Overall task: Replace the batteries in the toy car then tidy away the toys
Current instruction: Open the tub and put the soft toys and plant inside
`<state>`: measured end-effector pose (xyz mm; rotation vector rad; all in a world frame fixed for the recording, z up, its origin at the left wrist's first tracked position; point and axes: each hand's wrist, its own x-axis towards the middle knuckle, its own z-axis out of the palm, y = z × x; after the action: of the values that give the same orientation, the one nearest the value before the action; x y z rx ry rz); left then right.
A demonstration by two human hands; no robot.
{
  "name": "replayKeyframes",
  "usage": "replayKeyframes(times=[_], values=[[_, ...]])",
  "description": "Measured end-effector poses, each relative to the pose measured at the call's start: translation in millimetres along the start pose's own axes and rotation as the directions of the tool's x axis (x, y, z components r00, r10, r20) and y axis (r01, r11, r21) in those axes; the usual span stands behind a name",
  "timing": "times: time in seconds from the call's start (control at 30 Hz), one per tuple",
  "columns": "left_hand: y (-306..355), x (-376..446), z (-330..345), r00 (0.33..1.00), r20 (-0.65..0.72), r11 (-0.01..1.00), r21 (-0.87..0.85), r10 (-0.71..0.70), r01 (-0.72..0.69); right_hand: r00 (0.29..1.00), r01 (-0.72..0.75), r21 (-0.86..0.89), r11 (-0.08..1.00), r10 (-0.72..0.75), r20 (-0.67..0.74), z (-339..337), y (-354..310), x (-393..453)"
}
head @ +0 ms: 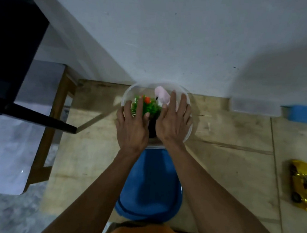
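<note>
From my head camera I look down at a clear round tub (188, 136) standing at the far edge of the wooden table (228, 160), close to the white wall. Both my hands lie flat on top of it with fingers straight and spread: my left hand (132, 127) over the green plastic plant toy (149, 106) with its orange bit, my right hand (174, 123) over the pink soft toy (162, 94). Neither grasps anything; I judge they are pressing a transparent lid down, palms spread wide so the push lands evenly around the rim, though I cannot make the lid out for certain. A blue round lid or basin (152, 187) sits just in front of me, touching the tub's near edge. The yellow toy car (304, 185) lies well apart at the table's right edge, wheels showing, not yet packed; I cannot tell whether its batteries are in. A small blue tray (305, 113) and a clear box (255, 106) rest against the wall beyond it.
</note>
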<state>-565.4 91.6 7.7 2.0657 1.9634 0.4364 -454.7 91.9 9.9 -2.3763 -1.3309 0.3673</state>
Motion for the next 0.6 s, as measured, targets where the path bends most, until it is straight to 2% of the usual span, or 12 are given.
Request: replayKeyframes(times=[0.07, 0.17, 0.27, 0.47, 0.6], values=[[-5, -3, 0, 0.999, 0.025, 0.999, 0.003, -0.04, 0.039, 0.998, 0.062, -0.068, 0.996, -0.061, 0.016, 0, 4, 1], [-15, -3, 7, 0.992, 0.117, 0.992, -0.11, -0.048, 0.061, 0.993, 0.112, -0.103, 0.988, -0.107, 0.052, 3, 9, -1], [-24, 8, 11, 0.992, 0.129, 0.992, -0.123, 0.002, 0.014, 0.988, 0.113, -0.09, 0.99, -0.103, 0.117, 8, 12, -1], [-32, 36, 5, 0.971, 0.217, 0.993, -0.073, 0.105, -0.091, 0.987, 0.067, -0.102, 0.993, -0.051, 0.149, 3, 9, 0], [-38, 33, -5, 0.972, 0.185, 0.984, -0.124, 0.147, -0.126, 0.996, 0.057, 0.007, 0.998, -0.057, 0.068, -14, 12, -16]])
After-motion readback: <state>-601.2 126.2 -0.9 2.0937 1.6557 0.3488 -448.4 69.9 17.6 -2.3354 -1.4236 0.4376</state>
